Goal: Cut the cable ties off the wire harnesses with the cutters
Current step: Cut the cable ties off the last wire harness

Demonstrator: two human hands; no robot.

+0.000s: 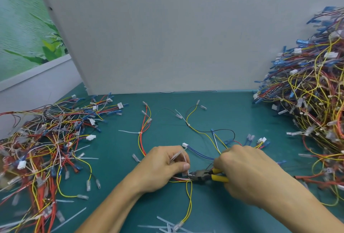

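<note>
Because the left hand (163, 165) pinches the wire harness (176, 178), its cable tie (186, 173) sits below the thumb, facing cutters (202, 174) the right hand (247, 173) grips.

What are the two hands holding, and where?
Right hand grips the cutters by their yellow handles. Left hand pinches the harness beside the cutter tips.

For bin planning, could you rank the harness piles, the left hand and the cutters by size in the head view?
1. Left harness pile and right harness pile: alike, cropped.
2. Left hand.
3. Cutters.
</note>
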